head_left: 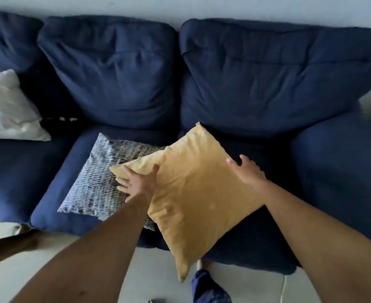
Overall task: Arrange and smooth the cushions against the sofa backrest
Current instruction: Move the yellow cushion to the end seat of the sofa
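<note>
hands: left hand [136,182] and right hand [248,171] flat, fingers spread, pressing yellow cushion [197,200] between them | place: frame centre, overlapping patterned cushion [97,178], short of backrest [267,79] | risk: no curled grip, cushion may slip floorward

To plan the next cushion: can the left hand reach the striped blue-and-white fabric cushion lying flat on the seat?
Probably yes. The left hand is right above the striped blue-and-white fabric cushion with nothing between, though it now supports the yellow square fabric cushion.
</note>
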